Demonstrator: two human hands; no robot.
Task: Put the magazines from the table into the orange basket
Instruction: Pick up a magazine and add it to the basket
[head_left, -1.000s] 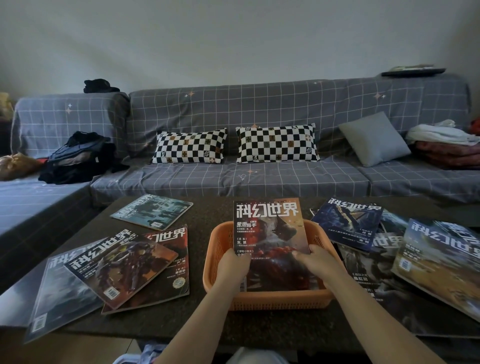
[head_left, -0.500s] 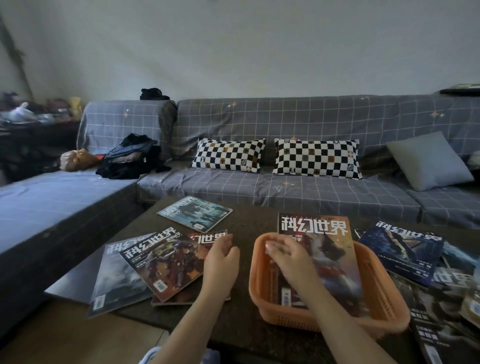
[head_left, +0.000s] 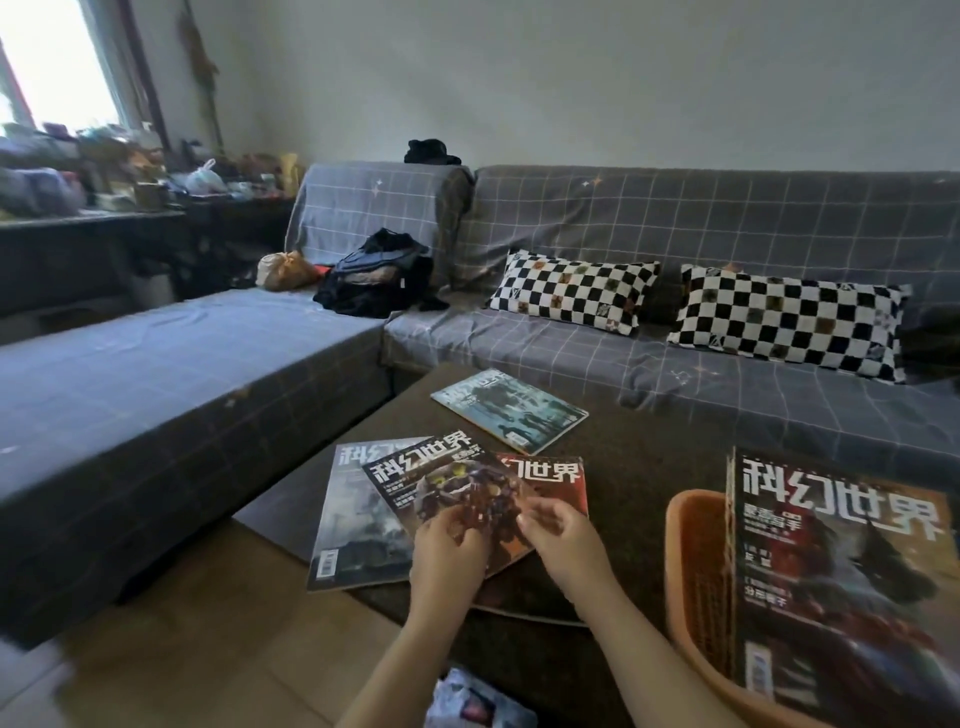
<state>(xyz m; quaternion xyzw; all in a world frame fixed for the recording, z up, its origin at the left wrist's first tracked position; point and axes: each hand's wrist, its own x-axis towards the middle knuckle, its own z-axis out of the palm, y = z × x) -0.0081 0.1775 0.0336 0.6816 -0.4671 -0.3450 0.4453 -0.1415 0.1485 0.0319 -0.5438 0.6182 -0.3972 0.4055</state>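
Both hands, left hand (head_left: 448, 545) and right hand (head_left: 563, 540), are grasping the top magazine (head_left: 447, 493) left of the orange basket (head_left: 693, 566). One magazine (head_left: 841, 587) is standing inside that basket.

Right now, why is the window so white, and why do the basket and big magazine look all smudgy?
In the head view, the window at top left is blown out by daylight while the room stays dim. The orange basket and the magazine in it sit at the wide-angle frame's edge, stretched and blurred. Both hands look slightly soft on the stacked magazines.
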